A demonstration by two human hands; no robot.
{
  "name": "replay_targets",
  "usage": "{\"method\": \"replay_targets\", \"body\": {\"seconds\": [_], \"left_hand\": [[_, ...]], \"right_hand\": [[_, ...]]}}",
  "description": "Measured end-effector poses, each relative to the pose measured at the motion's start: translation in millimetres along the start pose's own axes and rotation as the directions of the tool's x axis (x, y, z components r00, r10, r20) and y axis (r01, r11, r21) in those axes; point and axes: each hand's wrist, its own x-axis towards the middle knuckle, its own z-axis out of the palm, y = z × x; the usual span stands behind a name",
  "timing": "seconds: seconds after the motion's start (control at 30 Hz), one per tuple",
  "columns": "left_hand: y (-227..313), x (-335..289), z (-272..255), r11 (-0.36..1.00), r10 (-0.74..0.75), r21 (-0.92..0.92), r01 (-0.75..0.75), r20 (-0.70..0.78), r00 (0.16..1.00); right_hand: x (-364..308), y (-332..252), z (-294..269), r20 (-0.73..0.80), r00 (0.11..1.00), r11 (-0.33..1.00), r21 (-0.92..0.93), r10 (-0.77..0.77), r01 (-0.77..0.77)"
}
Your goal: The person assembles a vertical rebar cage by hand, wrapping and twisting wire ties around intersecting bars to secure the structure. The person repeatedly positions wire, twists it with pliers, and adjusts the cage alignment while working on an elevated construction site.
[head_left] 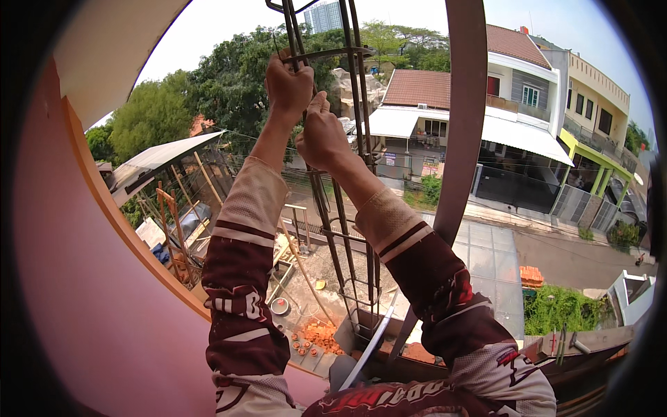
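A tall rebar column cage (338, 233) rises in front of me, its long steel bars joined by square stirrups. My left hand (288, 87) is raised high, its fingers closed around the cage's left bars just under an upper stirrup (330, 53). A thin piece of wire (276, 46) pokes up beside those fingers. Slightly lower and to the right, my right hand (324, 135) is closed in a fist against the same bars, its thumb and forefinger pinched upward. Whatever it may hold is hidden. Both arms stretch upward in maroon and beige sleeves.
A wide brown upright post (464, 111) stands right of the cage. Pink wall (83, 264) curves along my left. Far below lie a yard with orange brick rubble (318, 336), a bucket (279, 306) and leaning poles. Tools (561, 345) rest on a ledge at lower right.
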Motion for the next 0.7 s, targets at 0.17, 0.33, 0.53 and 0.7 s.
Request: {"method": "replay_targets", "body": {"seconds": [0.17, 0.33, 0.53, 0.7], "left_hand": [[-1, 1, -1, 0.993, 0.002, -0.115, 0.004, 0.045, 0.999], [-5, 5, 0, 0.99, 0.127, 0.058, -0.129, 0.032, 0.991], [-6, 1, 3, 0.997, 0.078, 0.004, -0.078, 0.045, 0.996], [-17, 6, 0, 0.993, 0.117, 0.011, -0.118, 0.067, 0.991]], "right_hand": [[6, -2, -10, 0.08, 0.997, 0.998, 0.058, 0.021, -0.026], [-1, -8, -5, 0.047, 0.996, 0.997, -0.015, 0.079, -0.078], [-8, -7, -6, 0.023, 0.994, 0.988, 0.114, 0.106, -0.108], [-11, -16, -18, -0.022, 0.989, 0.969, 0.206, 0.143, -0.136]]}}
